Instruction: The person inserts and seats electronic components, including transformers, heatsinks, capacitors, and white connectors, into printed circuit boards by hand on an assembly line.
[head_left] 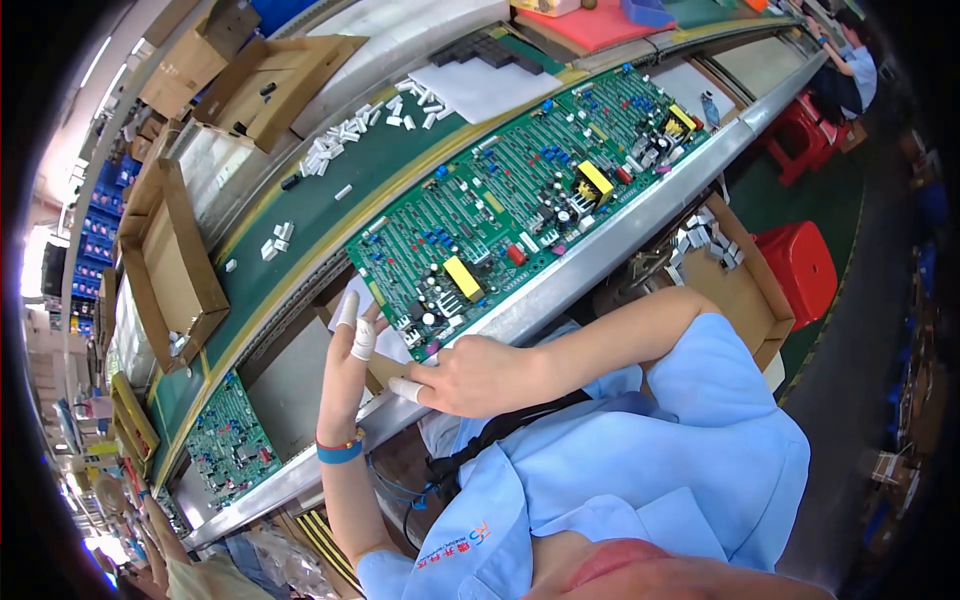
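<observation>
A long green circuit board panel [480,225], crowded with parts, lies in front of me along the metal rail. Yellow transformers [463,279], red and blue components and white connectors stand on it. At its left end is my left hand [350,345], fingers apart and stretched upward, with white finger covers on some of them. My right hand [475,375] is curled at the panel's near left corner, overlapping the rail. One of its fingers, also covered in white, points left. Whatever lies between the right fingers is hidden.
Loose white parts [345,140] are scattered on the green belt [300,205] beyond the panel. Cardboard trays [170,265] stand at the left. Another circuit board [228,440] sits further left on the line. A box of parts [735,280] and red stools [800,265] are at the right.
</observation>
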